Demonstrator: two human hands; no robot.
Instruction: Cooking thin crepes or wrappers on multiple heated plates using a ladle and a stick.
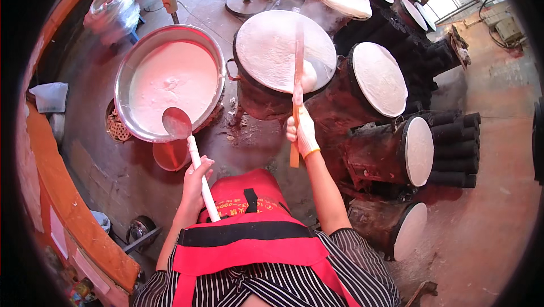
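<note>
Metal basin (124, 86) of pale batter (175, 72) is standing at left; ladle (177, 123) is hovering bowl-first at its near rim. Left hand (195, 182) is gripping the ladle's white handle, fingers curled round it. Next, griddle (322, 72) is steaming under a pale layer (263, 46), with stick (298, 52) crossing above. Gloved right hand (306, 131) is holding the stick, fingers closed on it. White-topped drums (381, 79) are standing farther right, black cylinders (456, 148) lying beside them.

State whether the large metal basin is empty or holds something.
Holding something: pale liquid spreads across the metal basin, its surface below the rim. How deep it is cannot be told.
</note>
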